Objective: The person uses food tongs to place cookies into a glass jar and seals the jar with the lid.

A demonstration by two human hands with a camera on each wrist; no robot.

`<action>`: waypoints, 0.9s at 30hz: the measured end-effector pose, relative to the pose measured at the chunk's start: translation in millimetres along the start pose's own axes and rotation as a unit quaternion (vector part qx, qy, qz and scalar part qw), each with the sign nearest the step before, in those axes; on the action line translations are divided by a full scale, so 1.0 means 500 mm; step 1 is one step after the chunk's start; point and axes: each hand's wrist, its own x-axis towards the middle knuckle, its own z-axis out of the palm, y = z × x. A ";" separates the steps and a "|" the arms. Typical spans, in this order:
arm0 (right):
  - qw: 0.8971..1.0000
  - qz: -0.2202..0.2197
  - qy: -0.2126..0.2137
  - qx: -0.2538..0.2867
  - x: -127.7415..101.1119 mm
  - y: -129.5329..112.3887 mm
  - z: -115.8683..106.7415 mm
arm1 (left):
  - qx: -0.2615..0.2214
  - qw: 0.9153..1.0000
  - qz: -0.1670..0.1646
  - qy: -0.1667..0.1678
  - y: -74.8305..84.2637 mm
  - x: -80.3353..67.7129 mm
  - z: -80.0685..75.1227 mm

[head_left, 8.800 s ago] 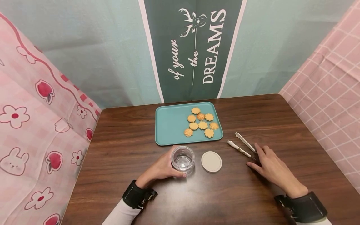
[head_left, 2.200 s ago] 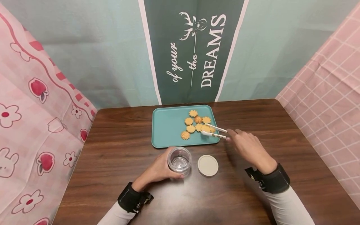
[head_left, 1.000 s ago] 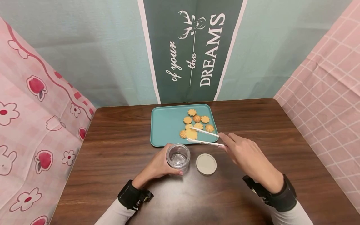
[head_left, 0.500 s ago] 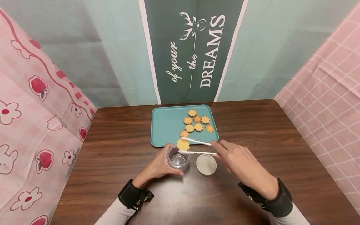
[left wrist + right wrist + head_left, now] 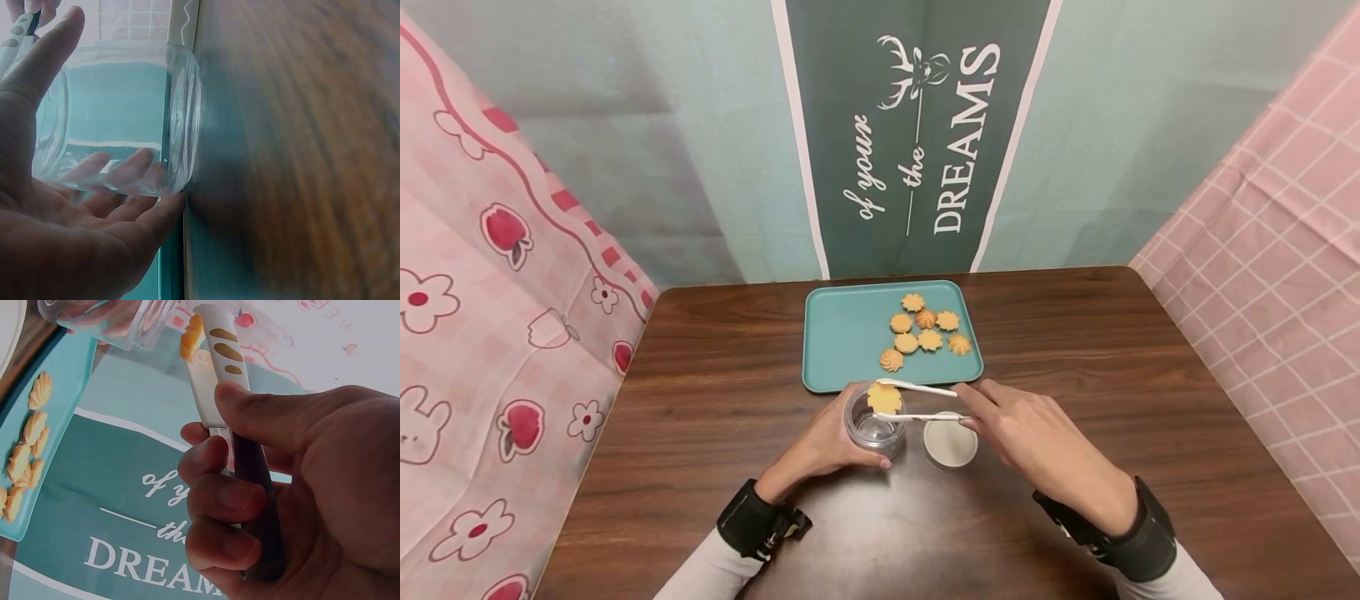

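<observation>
My left hand (image 5: 823, 446) grips a clear glass jar (image 5: 874, 423) that stands on the brown table (image 5: 700, 433); in the left wrist view my fingers (image 5: 94, 175) curl round the jar (image 5: 119, 119). My right hand (image 5: 1037, 437) pinches white tongs (image 5: 917, 402), which clamp a flower-shaped cookie (image 5: 884, 397) right over the jar's mouth. In the right wrist view the tongs (image 5: 215, 369) and the cookie (image 5: 191, 336) sit just beside the jar's rim (image 5: 125, 322). A teal tray (image 5: 842, 342) behind the jar carries several more cookies (image 5: 925, 332).
A round beige lid (image 5: 950, 444) lies flat on the table to the right of the jar, under my right hand's fingers. Cloth panels wall in the table at the back, left and right. The tray's left half is bare.
My right hand took up the tongs, picked a cookie off the tray and carried it toward me and left, to just above the jar. My left hand stayed on the jar.
</observation>
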 end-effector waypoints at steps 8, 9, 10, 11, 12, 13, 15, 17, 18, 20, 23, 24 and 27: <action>1.000 0.000 -0.005 -0.006 -0.001 0.000 0.000 | 0.007 1.000 0.000 0.000 0.002 -0.002 0.000; 1.000 0.000 -0.006 -0.006 -0.001 0.000 0.000 | 0.007 1.000 -0.001 0.000 0.002 -0.002 0.000; 1.000 0.000 -0.007 -0.007 -0.002 0.000 0.000 | 0.006 1.000 -0.001 0.000 0.002 -0.002 0.001; 1.000 0.000 -0.008 -0.008 -0.002 -0.001 -0.001 | 0.006 1.000 -0.002 0.000 0.002 -0.002 0.000; 1.000 0.000 -0.008 -0.009 -0.002 -0.001 -0.001 | 0.005 1.000 -0.003 0.000 0.002 -0.002 0.000; 1.000 0.000 -0.008 -0.009 -0.002 -0.001 -0.001 | 0.006 1.000 -0.004 0.000 0.002 -0.003 0.000; 1.000 0.000 -0.010 -0.008 -0.003 -0.001 -0.001 | 0.004 1.000 -0.005 0.000 0.003 -0.003 0.000; 1.000 0.002 -0.015 -0.006 -0.003 -0.001 -0.001 | 0.001 1.000 -0.005 0.000 0.003 -0.003 -0.001; 1.000 0.003 -0.018 -0.006 -0.003 -0.001 0.000 | 0.001 1.000 -0.005 0.000 0.003 -0.003 -0.001; 1.000 0.005 -0.024 -0.007 -0.003 -0.001 0.002 | -0.001 1.000 -0.004 0.000 0.003 -0.003 -0.001; 1.000 0.006 -0.028 -0.008 -0.003 -0.001 0.003 | -0.001 1.000 -0.002 0.001 0.002 -0.003 0.000; 1.000 0.006 -0.027 -0.008 -0.002 -0.002 0.003 | 0.000 1.000 -0.002 0.001 0.002 -0.003 0.000; 1.000 0.005 -0.026 -0.005 -0.002 -0.002 0.003 | -0.001 1.000 -0.003 0.001 0.002 -0.003 0.000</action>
